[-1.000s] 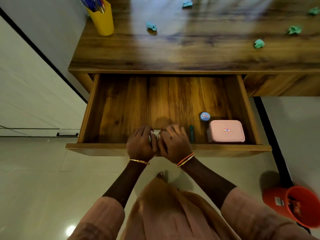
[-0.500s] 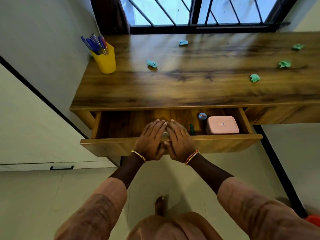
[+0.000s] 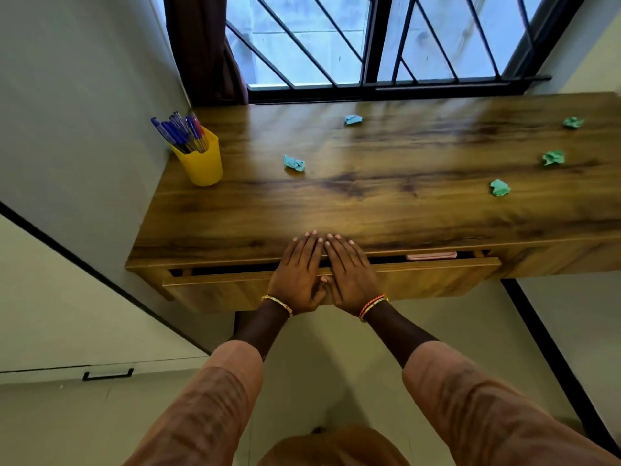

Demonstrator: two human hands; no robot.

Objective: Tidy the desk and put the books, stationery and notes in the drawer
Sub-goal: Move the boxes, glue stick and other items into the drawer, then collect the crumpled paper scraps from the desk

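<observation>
Drawer (image 3: 235, 290) sits under the worktop (image 3: 369, 203) front edge, open only a slit; pink box (image 3: 431, 255) edge shows in the gap. Left hand (image 3: 297, 274) and right hand (image 3: 349, 274) lie flat, fingers spread, side by side on the drawer front, gripping nothing, likely placed to push it shut. Count: five crumpled notes, two blue (image 3: 294, 162), three green (image 3: 500, 188); one yellow pen cup (image 3: 201, 161).

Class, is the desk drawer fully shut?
No. The drawer is nearly shut: a dark gap remains beneath the desk edge, showing a pink box.
</observation>
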